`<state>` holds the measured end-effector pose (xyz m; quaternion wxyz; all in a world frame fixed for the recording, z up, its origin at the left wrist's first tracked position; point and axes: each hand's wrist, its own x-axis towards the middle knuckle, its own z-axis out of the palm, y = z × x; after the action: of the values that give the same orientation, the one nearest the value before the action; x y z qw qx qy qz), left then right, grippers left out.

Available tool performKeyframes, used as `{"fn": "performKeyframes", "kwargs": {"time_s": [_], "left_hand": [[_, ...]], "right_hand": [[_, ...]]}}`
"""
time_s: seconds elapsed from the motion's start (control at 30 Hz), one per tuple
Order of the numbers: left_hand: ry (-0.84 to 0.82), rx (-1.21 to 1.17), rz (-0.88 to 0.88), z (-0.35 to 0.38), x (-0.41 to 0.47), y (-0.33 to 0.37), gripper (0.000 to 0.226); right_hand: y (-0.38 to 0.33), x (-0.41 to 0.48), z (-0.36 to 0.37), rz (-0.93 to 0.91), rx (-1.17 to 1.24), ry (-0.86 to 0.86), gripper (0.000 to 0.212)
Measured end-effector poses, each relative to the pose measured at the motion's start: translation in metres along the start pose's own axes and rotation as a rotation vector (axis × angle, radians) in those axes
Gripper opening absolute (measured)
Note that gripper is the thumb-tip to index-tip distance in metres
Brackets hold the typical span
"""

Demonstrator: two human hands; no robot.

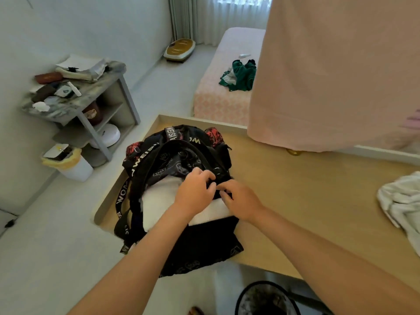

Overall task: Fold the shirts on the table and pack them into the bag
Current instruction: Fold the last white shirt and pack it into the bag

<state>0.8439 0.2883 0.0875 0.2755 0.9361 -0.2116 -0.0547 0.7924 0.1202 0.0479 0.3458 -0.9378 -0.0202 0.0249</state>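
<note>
The black bag (163, 155) lies at the left end of the table (295, 192), mouth open. A folded white shirt (159, 201) sits inside it. The left hand (195, 189) and right hand (241, 201), side by side and with fingers curled, pinch the bag's black rim. A crumpled white shirt (400, 201) lies well apart, at the table's right edge.

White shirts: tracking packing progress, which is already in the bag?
The folded white shirt inside the black strapped bag; the crumpled white shirt lies loose on the wooden table.
</note>
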Motion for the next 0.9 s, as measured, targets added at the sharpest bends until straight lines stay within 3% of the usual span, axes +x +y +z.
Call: {"fn": "performKeyframes", "kwargs": {"time_s": [0.3, 0.47, 0.57, 0.67, 0.8, 0.9], "left_hand": [[-0.438, -0.050, 0.190, 0.146, 0.068, 0.208, 0.037], [-0.597, 0.018, 0.313, 0.238, 0.086, 0.328, 0.041], [-0.655, 0.023, 0.366, 0.282, 0.090, 0.383, 0.043], [-0.695, 0.012, 0.374, 0.317, 0.090, 0.420, 0.045], [-0.721, -0.006, 0.371, 0.349, 0.094, 0.445, 0.050], [-0.676, -0.028, 0.393, 0.363, 0.099, 0.453, 0.058]], "right_hand": [[0.189, -0.122, -0.139, 0.388, -0.026, 0.238, 0.024], [0.305, -0.213, -0.218, 0.614, -0.121, 0.370, 0.027], [0.357, -0.253, -0.256, 0.801, -0.331, 0.421, 0.041], [0.400, -0.282, -0.275, 1.003, -0.264, 0.431, 0.067], [0.444, -0.291, -0.285, 0.944, -0.029, 0.361, 0.103], [0.454, -0.275, -0.295, 0.891, 0.102, 0.243, 0.097]]}}
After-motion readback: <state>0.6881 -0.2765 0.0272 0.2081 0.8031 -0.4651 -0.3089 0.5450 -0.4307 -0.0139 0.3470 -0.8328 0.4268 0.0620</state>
